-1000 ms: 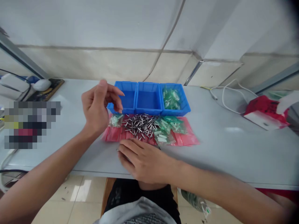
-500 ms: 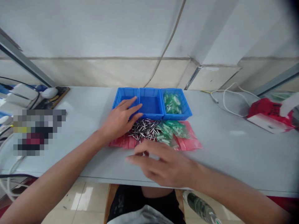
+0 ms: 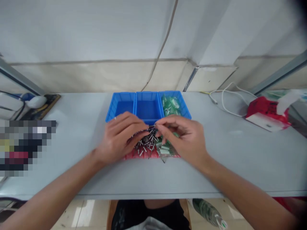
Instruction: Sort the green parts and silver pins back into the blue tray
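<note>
Over a heap of small metal rivets [image 3: 150, 140], both hands nearly meet at the fingertips. My left hand [image 3: 123, 135] curves over the left side of the heap, its fingers closed toward the thumb around something I cannot make out. From the right, my right hand [image 3: 184, 137] pinches thumb and forefinger together at the heap's back edge; what lies between them is too small to name. Beneath the rivets are red plastic bags [image 3: 141, 154]. Green-tinted bags of small pieces [image 3: 165, 149] lie beside the heap, partly under my right hand.
Three blue bins stand behind the hands: the left bin [image 3: 124, 107], the middle bin [image 3: 148, 107] and the right bin, which holds green bags [image 3: 171, 105]. A red tissue pack [image 3: 266, 113] and white cable [image 3: 225, 105] are at the right. A bottle [image 3: 207, 212] stands below the table edge.
My right hand has moved up and forward from the table's front to the rivets. My left hand has come down from the bins to the heap. The view has shifted slightly.
</note>
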### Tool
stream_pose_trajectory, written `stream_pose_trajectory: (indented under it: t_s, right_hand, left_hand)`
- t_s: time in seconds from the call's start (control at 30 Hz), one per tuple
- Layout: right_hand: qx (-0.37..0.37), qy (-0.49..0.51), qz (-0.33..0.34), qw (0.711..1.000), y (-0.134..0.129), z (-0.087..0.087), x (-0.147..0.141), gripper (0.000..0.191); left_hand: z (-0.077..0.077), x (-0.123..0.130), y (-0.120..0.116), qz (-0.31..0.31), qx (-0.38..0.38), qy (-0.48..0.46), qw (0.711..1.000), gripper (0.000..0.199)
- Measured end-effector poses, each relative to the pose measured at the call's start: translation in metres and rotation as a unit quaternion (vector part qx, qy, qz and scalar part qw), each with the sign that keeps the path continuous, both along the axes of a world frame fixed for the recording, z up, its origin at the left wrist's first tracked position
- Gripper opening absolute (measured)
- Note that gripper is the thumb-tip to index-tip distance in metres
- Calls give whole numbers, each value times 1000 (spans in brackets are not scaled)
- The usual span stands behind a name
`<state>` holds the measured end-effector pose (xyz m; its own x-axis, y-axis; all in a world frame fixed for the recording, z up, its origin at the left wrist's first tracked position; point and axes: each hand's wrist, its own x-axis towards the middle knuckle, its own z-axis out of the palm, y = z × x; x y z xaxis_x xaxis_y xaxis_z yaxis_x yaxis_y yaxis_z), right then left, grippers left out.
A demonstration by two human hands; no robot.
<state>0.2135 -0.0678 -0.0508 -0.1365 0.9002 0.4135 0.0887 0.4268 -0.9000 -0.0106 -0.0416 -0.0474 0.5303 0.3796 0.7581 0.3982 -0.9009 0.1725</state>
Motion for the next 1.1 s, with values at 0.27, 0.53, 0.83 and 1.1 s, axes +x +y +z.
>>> stream_pose_trajectory:
  t_s: [0.27,0.53,0.83,1.1]
  right_hand:
    - [-28,50,32,998,-8,6,-6,5]
    - [-42,75,52,995,-13,7,-8,6]
    - [-105,114,24,988,-3,0,-7,10]
    - [53,-74,116,989,11,3,9,36]
  left_hand:
    - [3,6,-6,-12,-29,-48,998,17]
    - [2,4,-6,5,-59,-52,997,7]
    - [0,-3,0,39,-53,-26,998,19]
    - [-3,-11,12,180,-21,-80,980,16]
